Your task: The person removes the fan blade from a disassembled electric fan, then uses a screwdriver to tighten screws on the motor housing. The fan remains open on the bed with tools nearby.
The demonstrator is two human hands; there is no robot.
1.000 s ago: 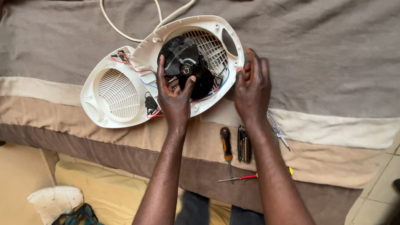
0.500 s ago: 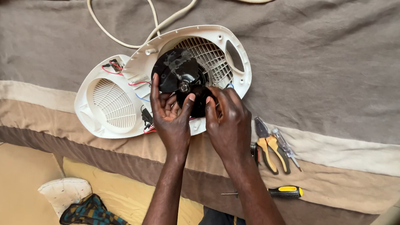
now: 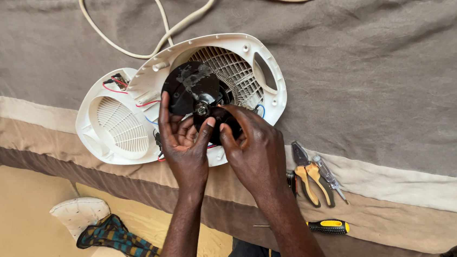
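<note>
An opened white fan heater lies on a grey and brown blanket. Its rear shell (image 3: 266,66) holds a black fan blade (image 3: 193,87); the front grille half (image 3: 120,128) lies flat to the left with red and blue wires showing. My left hand (image 3: 184,141) cups the lower edge of the black blade, fingers spread against it. My right hand (image 3: 254,147) pinches at the blade's hub, thumb and fingers closed around the centre. A cream power cord (image 3: 139,23) loops away from the heater toward the top.
Yellow-handled pliers (image 3: 309,175) and a small clear screwdriver (image 3: 330,177) lie right of my right hand. A black and yellow screwdriver (image 3: 327,226) rests near the blanket's (image 3: 395,76) edge. On the floor below are a white shoe (image 3: 77,214) and a patterned cloth (image 3: 116,239).
My right hand has moved from the heater's right rim onto the fan hub. The left hand has stayed on the blade. The view has shifted, bringing the pliers into sight.
</note>
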